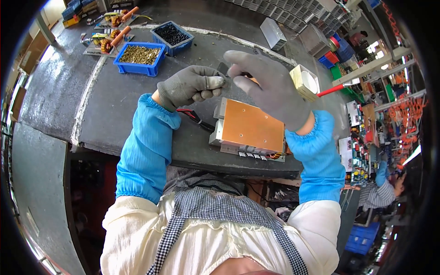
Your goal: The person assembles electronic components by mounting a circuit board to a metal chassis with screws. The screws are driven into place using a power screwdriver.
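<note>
My left hand (195,87), in a grey glove, is closed in a pinch; whatever sits between thumb and forefinger is too small to make out. Close to those fingertips is my right hand (275,89), also gloved, its fingers curved and apart with nothing plainly held. Below both hands lies an electronic power unit (252,126) with an orange-brown flat top, metal sides and components along its near edge. The right hand covers its upper right part. Red and black wires (195,117) run from its left side.
A blue bin of brass-coloured small parts (140,55) and a bin of black small parts (173,34) stand far left. Circuit boards with copper coils (107,43) lie beyond. A white container (305,81) with a red-handled tool (332,89) is at right; another person (382,190) works farther off.
</note>
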Motion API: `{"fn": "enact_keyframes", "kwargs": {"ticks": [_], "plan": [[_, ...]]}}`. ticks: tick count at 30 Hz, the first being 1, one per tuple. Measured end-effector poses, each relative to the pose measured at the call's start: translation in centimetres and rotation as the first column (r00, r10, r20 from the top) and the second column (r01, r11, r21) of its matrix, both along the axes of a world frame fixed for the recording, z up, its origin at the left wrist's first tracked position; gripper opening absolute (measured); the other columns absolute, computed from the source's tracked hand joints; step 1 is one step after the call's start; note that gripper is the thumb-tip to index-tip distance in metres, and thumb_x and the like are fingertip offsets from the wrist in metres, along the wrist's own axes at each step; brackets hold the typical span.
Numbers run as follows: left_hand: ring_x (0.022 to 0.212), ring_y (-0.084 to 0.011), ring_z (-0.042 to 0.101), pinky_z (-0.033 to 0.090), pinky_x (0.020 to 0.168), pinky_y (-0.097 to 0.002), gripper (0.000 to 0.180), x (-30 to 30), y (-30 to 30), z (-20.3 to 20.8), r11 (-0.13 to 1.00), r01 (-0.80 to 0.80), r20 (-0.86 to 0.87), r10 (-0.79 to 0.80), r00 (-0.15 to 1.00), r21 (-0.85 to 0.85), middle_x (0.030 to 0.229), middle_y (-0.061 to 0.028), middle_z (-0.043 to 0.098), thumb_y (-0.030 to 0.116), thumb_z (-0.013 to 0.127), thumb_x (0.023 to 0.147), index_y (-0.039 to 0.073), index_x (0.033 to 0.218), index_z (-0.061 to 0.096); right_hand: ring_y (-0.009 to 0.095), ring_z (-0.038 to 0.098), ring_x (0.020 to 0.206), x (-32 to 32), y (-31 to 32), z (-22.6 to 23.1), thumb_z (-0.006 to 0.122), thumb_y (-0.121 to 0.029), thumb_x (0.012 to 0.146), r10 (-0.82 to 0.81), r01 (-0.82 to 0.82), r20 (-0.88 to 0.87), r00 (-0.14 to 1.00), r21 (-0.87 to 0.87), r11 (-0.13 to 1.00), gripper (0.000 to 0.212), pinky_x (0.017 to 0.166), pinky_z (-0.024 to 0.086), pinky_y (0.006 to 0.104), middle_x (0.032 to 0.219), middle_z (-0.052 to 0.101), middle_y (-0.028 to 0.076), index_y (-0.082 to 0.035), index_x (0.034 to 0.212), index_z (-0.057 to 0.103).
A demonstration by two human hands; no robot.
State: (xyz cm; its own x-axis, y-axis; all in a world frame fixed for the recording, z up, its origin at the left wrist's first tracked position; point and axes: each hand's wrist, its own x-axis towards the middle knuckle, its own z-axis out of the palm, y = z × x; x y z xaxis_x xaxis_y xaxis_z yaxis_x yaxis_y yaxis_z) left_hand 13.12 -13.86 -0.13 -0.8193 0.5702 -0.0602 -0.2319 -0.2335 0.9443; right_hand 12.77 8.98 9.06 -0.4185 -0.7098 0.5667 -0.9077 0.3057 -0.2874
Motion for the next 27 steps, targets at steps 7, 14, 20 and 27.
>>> {"fn": "enact_keyframes", "kwargs": {"ticks": [7, 14, 20, 27], "plan": [[0.055, -0.0026, 0.048, 0.030, 0.042, -0.0182, 0.029, 0.1, -0.5, -0.6, 1.000, -0.018, 0.012, 0.018, 1.000, 0.001, 0.079, -0.0014, 0.064, 0.027, 0.069, 0.097, -0.001, 0.106, 0.070, 0.027, 0.069, 0.082, -2.0, -2.6, -2.2, 0.071, -0.005, 0.086, 0.015, -0.017, 0.034, 0.999, 0.063, 0.998, 0.043, 0.070, 0.055, 0.0378, 0.090, 0.071, 0.009, -0.010, 0.128, 0.063], [0.055, -0.0019, 0.047, 0.034, 0.044, -0.0171, 0.029, -0.2, 0.4, -1.5, 0.996, 0.088, -0.052, -0.089, 0.995, -0.012, 0.078, 0.0008, 0.065, 0.029, 0.068, 0.098, 0.002, 0.108, 0.070, 0.026, 0.067, 0.077, -1.3, -1.4, -1.5, 0.068, -0.002, 0.086, 0.074, -0.092, 0.216, 0.974, 0.075, 0.993, 0.036, 0.069, 0.054, 0.0378, 0.081, 0.065, 0.008, -0.007, 0.121, 0.062], [0.064, -0.0013, 0.051, 0.039, 0.047, -0.0124, 0.033, -1.5, 0.2, -2.8, 0.984, -0.095, 0.030, 0.091, 0.995, 0.149, 0.092, -0.0007, 0.061, 0.030, 0.060, 0.103, 0.001, 0.117, 0.063, 0.027, 0.069, 0.081, 0.1, 2.0, -0.3, 0.065, -0.006, 0.091, -0.151, 0.144, 0.270, 0.951, 0.044, 0.989, 0.035, 0.071, 0.055, 0.0367, 0.089, 0.067, 0.010, -0.011, 0.124, 0.058], [0.079, -0.0037, 0.055, 0.048, 0.057, -0.0096, 0.030, -1.8, 1.1, -3.7, 0.911, -0.244, 0.214, 0.180, 0.960, 0.331, 0.101, -0.0001, 0.058, 0.028, 0.052, 0.107, 0.004, 0.125, 0.058, 0.029, 0.072, 0.086, 2.9, 4.2, -4.0, 0.063, -0.007, 0.093, -0.293, 0.219, 0.270, 0.917, 0.273, 0.937, 0.027, 0.073, 0.058, 0.0377, 0.092, 0.069, 0.010, -0.008, 0.119, 0.056]]}}
